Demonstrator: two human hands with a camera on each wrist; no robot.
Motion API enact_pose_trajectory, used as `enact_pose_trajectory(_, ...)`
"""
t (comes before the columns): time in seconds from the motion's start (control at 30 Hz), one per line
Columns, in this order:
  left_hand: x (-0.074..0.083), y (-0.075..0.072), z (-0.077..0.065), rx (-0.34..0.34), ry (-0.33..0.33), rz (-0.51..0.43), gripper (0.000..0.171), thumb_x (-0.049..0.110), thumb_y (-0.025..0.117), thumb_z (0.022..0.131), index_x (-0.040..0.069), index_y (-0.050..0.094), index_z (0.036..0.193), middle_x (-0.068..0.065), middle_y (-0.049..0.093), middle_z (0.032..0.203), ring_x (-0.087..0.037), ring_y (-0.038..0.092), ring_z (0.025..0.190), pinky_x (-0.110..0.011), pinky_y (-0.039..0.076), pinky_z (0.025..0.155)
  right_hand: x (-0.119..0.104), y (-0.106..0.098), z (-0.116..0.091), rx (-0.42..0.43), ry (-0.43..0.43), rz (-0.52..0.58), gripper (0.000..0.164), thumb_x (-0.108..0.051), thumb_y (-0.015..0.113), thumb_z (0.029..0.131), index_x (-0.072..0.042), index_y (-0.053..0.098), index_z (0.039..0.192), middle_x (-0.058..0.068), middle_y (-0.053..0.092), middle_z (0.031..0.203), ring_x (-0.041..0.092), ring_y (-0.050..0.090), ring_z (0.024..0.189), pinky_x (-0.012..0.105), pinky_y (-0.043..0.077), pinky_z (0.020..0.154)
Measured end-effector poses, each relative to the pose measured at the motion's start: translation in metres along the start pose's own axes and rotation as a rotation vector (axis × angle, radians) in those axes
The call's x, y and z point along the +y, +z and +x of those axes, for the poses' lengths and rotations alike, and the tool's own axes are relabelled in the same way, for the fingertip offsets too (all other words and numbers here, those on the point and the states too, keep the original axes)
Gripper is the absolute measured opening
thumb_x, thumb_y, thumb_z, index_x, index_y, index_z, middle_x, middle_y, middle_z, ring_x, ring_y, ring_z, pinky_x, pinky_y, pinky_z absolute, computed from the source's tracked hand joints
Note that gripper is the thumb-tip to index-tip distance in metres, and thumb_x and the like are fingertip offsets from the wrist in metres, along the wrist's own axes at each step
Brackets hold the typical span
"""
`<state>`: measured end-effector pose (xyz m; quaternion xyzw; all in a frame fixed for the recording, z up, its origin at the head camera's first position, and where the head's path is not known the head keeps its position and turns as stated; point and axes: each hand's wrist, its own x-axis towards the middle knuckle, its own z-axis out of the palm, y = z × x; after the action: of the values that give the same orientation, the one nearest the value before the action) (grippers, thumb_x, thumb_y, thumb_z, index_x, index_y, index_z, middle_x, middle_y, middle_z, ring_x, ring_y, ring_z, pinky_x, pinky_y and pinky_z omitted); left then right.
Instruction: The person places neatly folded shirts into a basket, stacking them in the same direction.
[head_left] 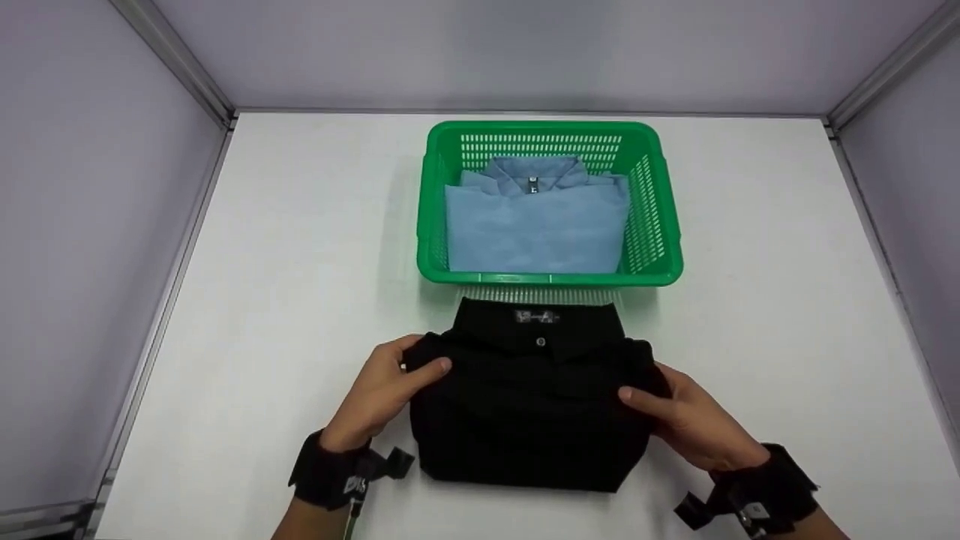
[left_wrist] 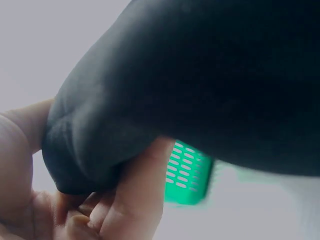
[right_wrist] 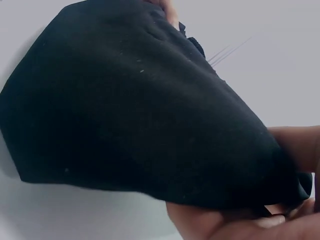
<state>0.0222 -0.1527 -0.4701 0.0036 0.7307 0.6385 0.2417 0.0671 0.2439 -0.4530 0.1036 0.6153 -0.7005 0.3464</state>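
A folded black shirt (head_left: 532, 420) with a collar, a neck label and one pale button is held up between both hands, its collar toward the basket. My left hand (head_left: 386, 390) grips its left side, thumb on top and fingers underneath. On the opposite side my right hand (head_left: 697, 420) grips the shirt the same way. In the left wrist view the fingers (left_wrist: 140, 195) curl under the dark cloth (left_wrist: 200, 85). The right wrist view shows the shirt's underside (right_wrist: 135, 110) sagging between the hands.
Just beyond the shirt stands a green plastic basket (head_left: 551, 279) with slotted walls. A folded light blue shirt (head_left: 536, 232) lies in it, collar toward the back. The white table (head_left: 300, 247) is bounded by pale panels (head_left: 525, 52) at the back and both sides.
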Motion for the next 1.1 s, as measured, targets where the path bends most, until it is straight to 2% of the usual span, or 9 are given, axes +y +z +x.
enact_pose_trajectory(0.17, 0.011, -0.001, -0.01, 0.009, 0.029, 0.014, 0.037, 0.025, 0.077, 0.098, 0.006, 0.07, 0.128, -0.011, 0.071, 0.126, -0.021, 0.066, 0.116, -0.036, 0.057, 0.094, -0.008, 0.002, -0.01, -0.017, -0.04, -0.01, 0.074, -0.015, 0.06, 0.108, 0.003, 0.016, 0.164, -0.002, 0.058, 0.145, 0.013, 0.065, 0.128, 0.031, 0.055, 0.104)
enact_pose_trajectory(0.3, 0.019, -0.002, -0.015, 0.036, 0.065, 0.058, 0.037, 0.025, 0.076, 0.098, 0.009, 0.07, 0.131, -0.008, 0.072, 0.126, -0.021, 0.064, 0.118, -0.037, 0.055, 0.098, -0.013, 0.003, -0.013, -0.029, -0.089, -0.036, 0.068, -0.014, 0.06, 0.108, 0.001, 0.023, 0.163, -0.003, 0.06, 0.143, 0.013, 0.065, 0.127, 0.031, 0.056, 0.103)
enact_pose_trajectory(0.4, 0.024, -0.001, -0.017, 0.07, 0.09, 0.084, 0.037, 0.024, 0.077, 0.097, 0.01, 0.07, 0.131, -0.007, 0.072, 0.124, -0.02, 0.065, 0.114, -0.034, 0.056, 0.096, -0.016, 0.003, -0.015, -0.027, -0.123, -0.059, 0.061, -0.013, 0.061, 0.108, -0.001, 0.032, 0.16, -0.002, 0.062, 0.141, 0.013, 0.066, 0.125, 0.031, 0.057, 0.101)
enact_pose_trajectory(0.53, 0.028, 0.002, -0.016, 0.103, 0.141, 0.07, 0.039, 0.02, 0.078, 0.097, 0.01, 0.07, 0.133, -0.008, 0.071, 0.126, -0.02, 0.067, 0.11, -0.03, 0.059, 0.089, -0.022, 0.002, -0.019, -0.018, -0.192, -0.101, 0.056, -0.011, 0.059, 0.108, -0.001, 0.035, 0.158, -0.002, 0.063, 0.142, 0.013, 0.066, 0.126, 0.03, 0.058, 0.101)
enact_pose_trajectory(0.67, 0.031, 0.005, -0.013, 0.13, 0.246, 0.059, 0.039, 0.013, 0.078, 0.096, 0.01, 0.07, 0.134, -0.009, 0.072, 0.128, -0.019, 0.07, 0.112, -0.028, 0.061, 0.09, -0.028, 0.004, -0.02, 0.064, -0.294, -0.17, 0.054, -0.009, 0.062, 0.106, 0.003, 0.041, 0.155, -0.004, 0.063, 0.144, 0.01, 0.064, 0.128, 0.026, 0.056, 0.103)
enact_pose_trajectory(0.77, 0.032, 0.005, -0.011, 0.155, 0.356, 0.085, 0.04, 0.008, 0.077, 0.095, 0.01, 0.07, 0.134, -0.007, 0.074, 0.126, -0.017, 0.072, 0.109, -0.027, 0.061, 0.087, -0.031, 0.007, -0.019, 0.15, -0.371, -0.213, 0.051, -0.006, 0.065, 0.103, 0.006, 0.049, 0.15, -0.003, 0.066, 0.142, 0.009, 0.065, 0.127, 0.024, 0.057, 0.101)
enact_pose_trajectory(0.97, 0.034, 0.004, -0.007, 0.193, 0.596, 0.177, 0.041, 0.001, 0.077, 0.093, 0.01, 0.07, 0.132, -0.005, 0.077, 0.12, -0.009, 0.072, 0.096, -0.024, 0.061, 0.075, -0.036, 0.011, -0.017, 0.264, -0.525, -0.316, 0.04, 0.001, 0.068, 0.099, 0.007, 0.061, 0.138, 0.001, 0.076, 0.124, 0.011, 0.074, 0.109, 0.025, 0.062, 0.086)
enact_pose_trajectory(1.1, 0.036, 0.0, -0.002, 0.178, 0.721, 0.173, 0.039, -0.004, 0.077, 0.092, 0.007, 0.071, 0.129, -0.01, 0.077, 0.121, -0.009, 0.073, 0.101, -0.023, 0.061, 0.079, -0.039, 0.009, -0.012, 0.313, -0.688, -0.372, 0.029, 0.011, 0.068, 0.095, 0.007, 0.069, 0.123, 0.005, 0.078, 0.11, 0.011, 0.075, 0.099, 0.023, 0.06, 0.078)
